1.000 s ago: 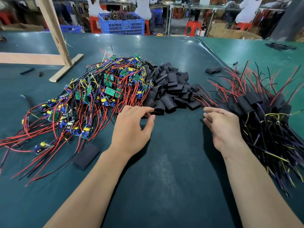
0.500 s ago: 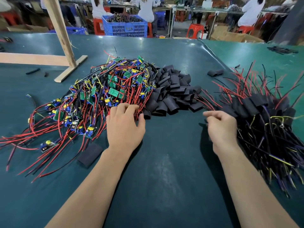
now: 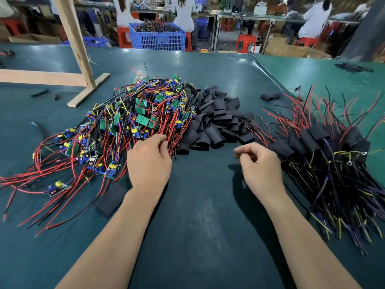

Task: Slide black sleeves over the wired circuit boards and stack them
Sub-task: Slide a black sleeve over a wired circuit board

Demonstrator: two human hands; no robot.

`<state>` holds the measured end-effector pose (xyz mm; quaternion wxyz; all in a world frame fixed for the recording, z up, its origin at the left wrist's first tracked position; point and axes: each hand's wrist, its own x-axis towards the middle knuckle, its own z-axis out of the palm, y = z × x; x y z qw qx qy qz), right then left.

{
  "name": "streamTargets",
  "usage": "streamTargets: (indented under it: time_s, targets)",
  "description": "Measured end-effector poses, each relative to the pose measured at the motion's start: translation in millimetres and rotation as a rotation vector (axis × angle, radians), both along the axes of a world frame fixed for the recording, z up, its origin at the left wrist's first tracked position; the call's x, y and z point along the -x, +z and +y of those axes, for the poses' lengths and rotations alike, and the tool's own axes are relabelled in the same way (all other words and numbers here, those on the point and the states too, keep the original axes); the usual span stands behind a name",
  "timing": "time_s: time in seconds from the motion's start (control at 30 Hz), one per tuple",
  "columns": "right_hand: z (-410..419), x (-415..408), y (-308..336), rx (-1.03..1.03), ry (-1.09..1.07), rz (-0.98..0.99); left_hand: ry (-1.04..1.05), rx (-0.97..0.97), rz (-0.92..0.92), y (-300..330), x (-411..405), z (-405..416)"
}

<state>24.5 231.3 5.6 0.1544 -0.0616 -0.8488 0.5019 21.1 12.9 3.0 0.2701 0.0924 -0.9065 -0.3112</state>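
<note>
- Dark green table [image 3: 198, 215] fills the foreground; beyond its far edge stand a blue crate [image 3: 158, 39] of wired parts and red stools [image 3: 245, 43], with seated people in white tops at benches
- Wooden frame [image 3: 78, 59] stands on the table at far left
- Pile of wired circuit boards [image 3: 129, 122], green boards with red and black leads, lies left of centre; heap of empty black sleeves [image 3: 216, 119] touches its right side
- Stack of sleeved boards [image 3: 325, 151] lies at right, red leads pointing away, dark and yellow leads toward the viewer
- One loose sleeve [image 3: 110, 200] lies flat just beside the left forearm; another [image 3: 270, 96] lies apart near the far right
- Left hand [image 3: 149, 163] rests at the pile's near edge, fingers curled into the red leads [image 3: 173, 132]; whether they pinch a lead cannot be told
- Right hand [image 3: 260, 165] hovers between the sleeve heap and the stack, fingers curled, thumb meeting fingertips; nothing visible in it
</note>
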Motion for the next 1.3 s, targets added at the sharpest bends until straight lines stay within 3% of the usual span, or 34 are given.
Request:
streamTargets:
  time_s: [0.2,0.37,0.47,0.67,0.87,1.03,1.3]
  targets:
    - [-4.9,-0.7,0.0,-0.036,0.030,0.024,0.080,-0.077,0.092,4.3,0.3,-4.5]
    - [-7.1,0.3,-0.5,-0.031,0.055,0.024,0.086,-0.008,0.010,1.1,-0.4,-6.9]
    - [-7.8,-0.9,0.7,-0.028,0.062,0.024,0.138,0.047,0.089,1.1,0.9,-13.8]
    - [-10.2,-2.8,2.2,0.003,0.077,0.019,0.152,0.184,-0.162,-4.3,7.2,-26.0]
    - [-9.9,-2.6,3.3,0.011,0.078,0.014,0.225,0.106,0.011,0.0,10.3,-30.2]
    - [-12.2,-1.0,2.9,-0.010,0.090,0.010,0.364,0.058,-0.086,-2.1,14.1,-35.5]
    - [-12.2,-0.2,3.1,-0.031,0.102,0.002,0.338,-0.116,0.040,0.1,17.0,-42.9]
